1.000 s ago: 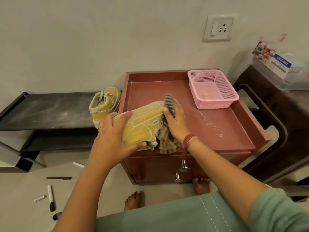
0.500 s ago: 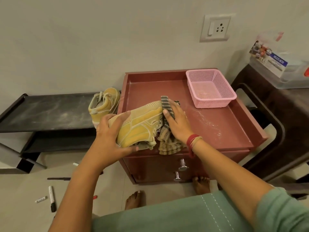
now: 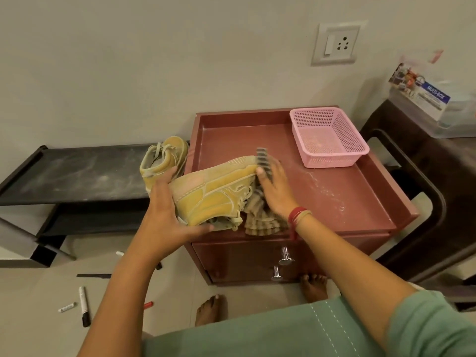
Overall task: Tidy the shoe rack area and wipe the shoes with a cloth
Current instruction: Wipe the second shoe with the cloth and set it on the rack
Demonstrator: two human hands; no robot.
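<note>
My left hand (image 3: pixel 164 217) grips the heel end of a yellow suede shoe (image 3: pixel 219 191), held on its side above the front left of the maroon cabinet top (image 3: pixel 347 202). My right hand (image 3: pixel 277 191) presses a striped cloth (image 3: pixel 260 217) against the shoe's toe end; the cloth hangs down below the hand. The second yellow shoe (image 3: pixel 162 161) stands on the right end of the dusty black shoe rack (image 3: pixel 72 173), just left of the cabinet.
A pink mesh basket (image 3: pixel 329 137) sits at the cabinet's back right. A dark chair (image 3: pixel 422 191) with a clear plastic box (image 3: pixel 438 104) stands at the right. Markers (image 3: pixel 83 305) and a cap lie on the floor at the left. My bare feet (image 3: pixel 313 287) stand before the cabinet drawers.
My right hand with the cloth has slid along the shoe toward its toe. The shoe has turned a little in my left hand, toe pointing more to the back right.
</note>
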